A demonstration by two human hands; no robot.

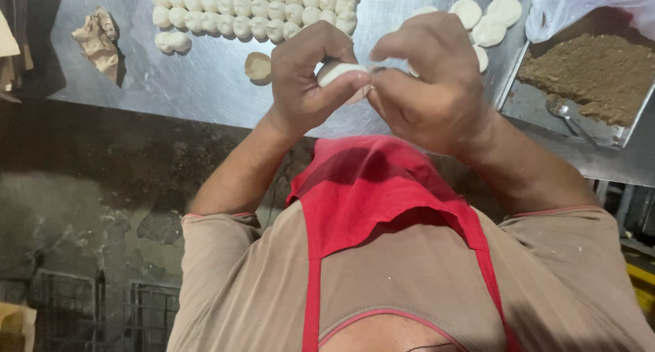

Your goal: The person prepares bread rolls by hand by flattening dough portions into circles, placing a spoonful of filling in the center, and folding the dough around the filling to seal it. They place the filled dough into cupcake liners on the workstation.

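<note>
Both hands meet over the steel table [205, 86] and pinch a small white dough piece [339, 71] between their fingertips. My left hand [307, 76] cups it from the left; my right hand [437, 86] closes on it from the right. Rows of several shaped white dough balls [256, 11] lie on the table beyond the hands. A few flattened dough rounds [488, 14] sit behind my right hand. One small round with brown filling [258, 66] rests just left of my left hand.
A metal tray [532, 103] with brown crumbly filling [593, 72] and a spoon [566, 113] stands at the right, a clear plastic bag [580, 4] behind it. Crumpled brown paper [99, 41] lies at the left. A red apron and beige shirt fill the foreground.
</note>
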